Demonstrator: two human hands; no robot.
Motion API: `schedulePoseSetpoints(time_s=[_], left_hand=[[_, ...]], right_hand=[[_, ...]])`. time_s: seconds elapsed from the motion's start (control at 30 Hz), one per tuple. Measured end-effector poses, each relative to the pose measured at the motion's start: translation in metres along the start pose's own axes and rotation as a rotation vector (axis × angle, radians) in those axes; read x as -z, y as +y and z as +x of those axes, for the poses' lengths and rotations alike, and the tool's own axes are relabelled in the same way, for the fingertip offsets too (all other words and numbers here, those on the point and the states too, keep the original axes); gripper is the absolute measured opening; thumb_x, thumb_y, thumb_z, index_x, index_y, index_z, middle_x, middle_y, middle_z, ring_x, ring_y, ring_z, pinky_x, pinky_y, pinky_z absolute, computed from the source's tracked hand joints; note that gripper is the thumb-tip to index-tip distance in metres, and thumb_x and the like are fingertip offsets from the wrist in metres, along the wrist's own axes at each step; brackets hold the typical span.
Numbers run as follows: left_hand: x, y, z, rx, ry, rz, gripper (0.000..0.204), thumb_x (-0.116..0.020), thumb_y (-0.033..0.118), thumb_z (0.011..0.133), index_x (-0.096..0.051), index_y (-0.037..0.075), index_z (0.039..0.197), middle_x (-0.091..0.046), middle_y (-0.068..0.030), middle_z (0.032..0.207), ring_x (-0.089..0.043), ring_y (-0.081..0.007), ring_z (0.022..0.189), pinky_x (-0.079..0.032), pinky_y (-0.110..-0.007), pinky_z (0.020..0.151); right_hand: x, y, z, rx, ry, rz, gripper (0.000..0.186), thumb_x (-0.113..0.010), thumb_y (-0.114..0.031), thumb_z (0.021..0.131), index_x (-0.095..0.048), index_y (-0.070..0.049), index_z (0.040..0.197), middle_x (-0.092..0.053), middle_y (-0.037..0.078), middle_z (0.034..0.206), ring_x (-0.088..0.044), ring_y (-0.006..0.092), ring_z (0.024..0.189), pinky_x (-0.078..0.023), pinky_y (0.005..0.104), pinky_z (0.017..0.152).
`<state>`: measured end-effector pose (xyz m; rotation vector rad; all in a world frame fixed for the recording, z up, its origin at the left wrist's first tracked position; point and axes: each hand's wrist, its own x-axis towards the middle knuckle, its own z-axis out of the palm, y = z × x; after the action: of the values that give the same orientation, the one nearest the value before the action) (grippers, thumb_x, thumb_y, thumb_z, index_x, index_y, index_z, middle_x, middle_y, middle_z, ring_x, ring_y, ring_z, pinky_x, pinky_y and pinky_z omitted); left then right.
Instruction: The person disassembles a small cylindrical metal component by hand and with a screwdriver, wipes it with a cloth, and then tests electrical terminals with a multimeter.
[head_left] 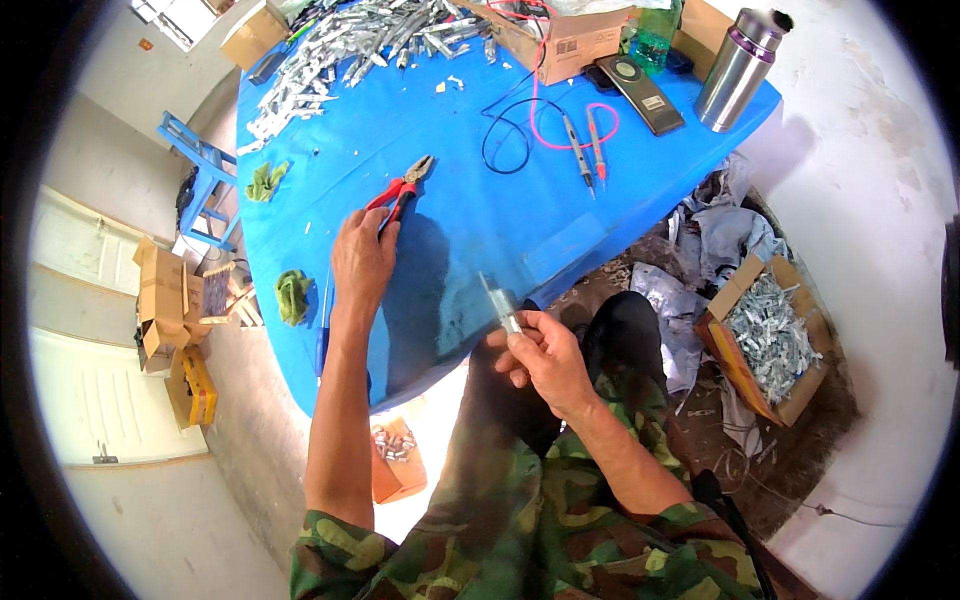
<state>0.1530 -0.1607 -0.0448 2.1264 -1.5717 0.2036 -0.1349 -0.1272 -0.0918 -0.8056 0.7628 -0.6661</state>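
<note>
My left hand (362, 255) rests over the blue tabletop, its fingers closed around the red and black handles of a pair of pliers (408, 184). The pliers' metal jaws point away from me, toward the heap. In my right hand (545, 362), above my lap at the table's near edge, a slim silvery tube-like piece (503, 306) with a thin tip is pinched between thumb and fingers. Its exact kind is blurred. Left of my left wrist lies a screwdriver (322, 345) with a blue handle, partly hidden by my forearm.
Silvery pieces (370, 40) are heaped at the table's far side. Test probes (580, 150), a black phone-like device (640, 92) and a steel flask (740, 75) lie or stand at right. Green cloths (292, 297) sit left. Below right is a box of silvery scraps (770, 335).
</note>
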Motion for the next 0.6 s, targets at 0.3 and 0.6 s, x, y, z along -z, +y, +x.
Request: schedulePoseSetpoints(time_s=[0.3, 0.6], left_hand=[[0.085, -0.031, -0.118, 0.360, 0.086, -0.064, 0.028, -0.079, 0.014, 0.089, -0.072, 0.001, 0.113, -0.072, -0.0164, 0.100, -0.070, -0.0271, 0.089, -0.056, -0.039, 0.077], [0.095, -0.055, -0.136, 0.352, 0.186, 0.141, 0.032, -0.077, 0.017, 0.092, -0.072, 0.004, 0.120, -0.072, -0.0160, 0.112, -0.071, -0.0264, 0.091, -0.057, -0.039, 0.078]], right_hand=[[0.003, -0.001, 0.005, -0.019, 0.007, 0.030, 0.030, -0.061, -0.012, 0.102, -0.054, 0.005, 0.125, -0.074, 0.015, 0.109, -0.068, 0.0125, 0.073, -0.052, 0.0232, 0.053], [-0.004, -0.001, 0.009, -0.022, -0.004, -0.002, 0.026, -0.061, -0.012, 0.102, -0.055, 0.005, 0.121, -0.073, 0.015, 0.105, -0.065, 0.0111, 0.069, -0.050, 0.0234, 0.052]])
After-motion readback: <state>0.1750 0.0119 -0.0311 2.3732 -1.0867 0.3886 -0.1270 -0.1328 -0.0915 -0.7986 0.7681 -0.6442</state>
